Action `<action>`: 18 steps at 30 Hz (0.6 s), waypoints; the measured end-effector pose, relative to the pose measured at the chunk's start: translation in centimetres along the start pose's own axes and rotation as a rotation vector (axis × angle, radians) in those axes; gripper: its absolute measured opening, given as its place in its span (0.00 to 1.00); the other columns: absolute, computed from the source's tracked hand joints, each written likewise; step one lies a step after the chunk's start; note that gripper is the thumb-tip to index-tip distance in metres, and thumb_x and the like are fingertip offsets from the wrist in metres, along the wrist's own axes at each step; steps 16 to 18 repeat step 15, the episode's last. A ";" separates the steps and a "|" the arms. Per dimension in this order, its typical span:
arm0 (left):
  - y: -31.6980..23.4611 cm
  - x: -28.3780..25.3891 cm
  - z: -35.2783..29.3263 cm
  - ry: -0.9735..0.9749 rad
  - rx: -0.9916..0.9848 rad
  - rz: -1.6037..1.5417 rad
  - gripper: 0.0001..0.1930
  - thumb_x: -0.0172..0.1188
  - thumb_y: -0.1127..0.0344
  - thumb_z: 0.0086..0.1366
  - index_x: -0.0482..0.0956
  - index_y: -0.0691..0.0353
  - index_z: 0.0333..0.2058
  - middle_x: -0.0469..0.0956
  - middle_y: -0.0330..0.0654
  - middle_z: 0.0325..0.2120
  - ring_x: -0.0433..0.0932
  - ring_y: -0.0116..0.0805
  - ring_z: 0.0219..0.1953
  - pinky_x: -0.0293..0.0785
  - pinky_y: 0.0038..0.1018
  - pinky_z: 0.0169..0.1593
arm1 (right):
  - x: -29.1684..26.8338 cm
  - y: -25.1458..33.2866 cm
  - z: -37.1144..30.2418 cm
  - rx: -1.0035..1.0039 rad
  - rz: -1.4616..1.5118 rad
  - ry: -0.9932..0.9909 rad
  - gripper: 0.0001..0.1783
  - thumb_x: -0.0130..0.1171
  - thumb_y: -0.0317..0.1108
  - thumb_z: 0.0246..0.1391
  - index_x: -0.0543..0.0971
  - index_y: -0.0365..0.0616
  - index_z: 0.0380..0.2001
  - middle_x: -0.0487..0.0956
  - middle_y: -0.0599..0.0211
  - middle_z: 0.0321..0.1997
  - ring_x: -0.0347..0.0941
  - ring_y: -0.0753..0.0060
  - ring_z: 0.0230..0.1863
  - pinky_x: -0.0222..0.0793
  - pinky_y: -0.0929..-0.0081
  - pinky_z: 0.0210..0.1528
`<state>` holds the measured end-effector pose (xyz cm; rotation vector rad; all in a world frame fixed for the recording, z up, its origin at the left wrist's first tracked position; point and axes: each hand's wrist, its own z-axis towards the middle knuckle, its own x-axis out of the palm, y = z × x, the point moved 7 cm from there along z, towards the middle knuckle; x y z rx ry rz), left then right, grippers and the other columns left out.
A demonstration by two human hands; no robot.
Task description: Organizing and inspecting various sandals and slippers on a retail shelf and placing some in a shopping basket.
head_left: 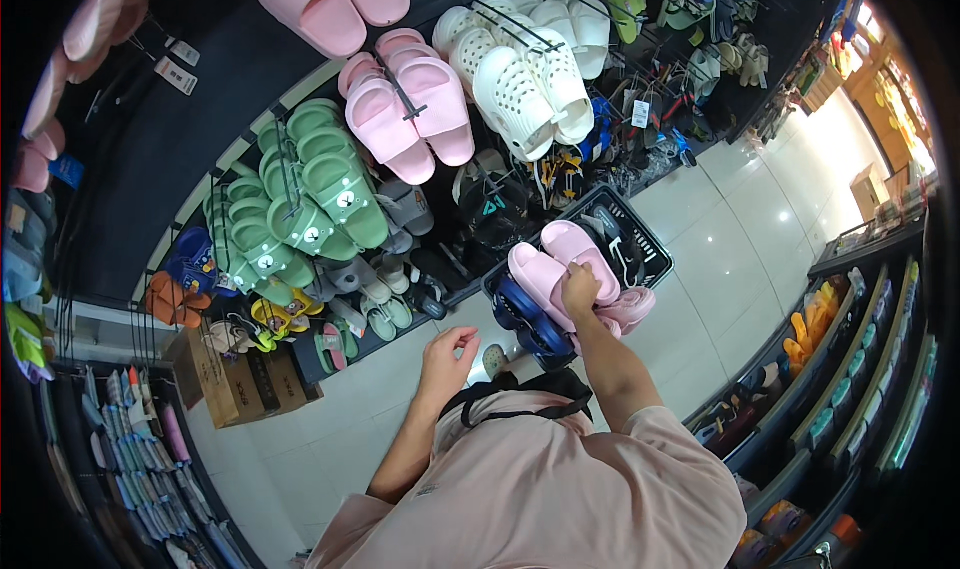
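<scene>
My right hand (580,291) grips a pair of pink slides (572,249) over a black basket (662,261). Dark blue clogs or slides (530,319) lie in the basket's near left part, beside the pink pair. More pink footwear (631,307) shows to the right of my wrist. Dark footwear (625,254) lies at the basket's far right. My left hand (448,364) is in front of my body, left of the basket, with its fingers loosely bent and holding nothing.
Hanging ahead are green slides (320,189), pink slides (410,104) and white clogs (530,79) on hooks. Cardboard boxes (235,384) stand on the tiled floor at left. Slanted shelves (850,369) line the right, and a rack of packages (150,449) the left.
</scene>
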<state>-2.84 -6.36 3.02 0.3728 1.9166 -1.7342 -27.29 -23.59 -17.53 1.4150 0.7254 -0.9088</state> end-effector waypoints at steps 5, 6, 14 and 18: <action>0.4 0.9 1.2 0.024 0.002 -0.035 0.11 0.62 0.69 0.61 0.80 0.68 0.40 0.82 0.48 0.33 0.82 0.39 0.33 0.77 0.30 0.40 | -3.7 1.7 -0.2 -0.082 0.169 -0.179 0.04 0.58 0.25 0.48 0.79 0.39 0.29 0.75 0.52 0.31 0.74 0.48 0.34 0.67 0.55 0.35; 0.1 1.1 1.7 0.026 0.010 -0.039 0.11 0.62 0.69 0.61 0.80 0.68 0.40 0.82 0.48 0.33 0.82 0.39 0.33 0.77 0.30 0.40 | -5.5 2.7 -0.4 -0.133 0.222 -0.259 0.04 0.58 0.23 0.47 0.79 0.38 0.29 0.74 0.52 0.29 0.73 0.48 0.32 0.66 0.57 0.33; -0.8 4.0 7.1 0.021 -0.020 -0.330 0.24 0.62 0.65 0.64 0.69 0.64 0.56 0.80 0.48 0.43 0.81 0.39 0.41 0.76 0.29 0.46 | -14.2 9.6 -0.8 -0.149 0.555 -0.332 0.05 0.61 0.23 0.47 0.79 0.38 0.30 0.73 0.57 0.31 0.70 0.53 0.34 0.62 0.55 0.41; -1.1 4.4 7.7 0.037 -0.026 -0.453 0.30 0.62 0.64 0.65 0.62 0.62 0.63 0.78 0.49 0.49 0.81 0.42 0.44 0.76 0.29 0.48 | -15.1 10.4 -0.6 -0.140 0.596 -0.340 0.05 0.62 0.23 0.47 0.79 0.38 0.30 0.73 0.57 0.31 0.70 0.53 0.35 0.62 0.55 0.42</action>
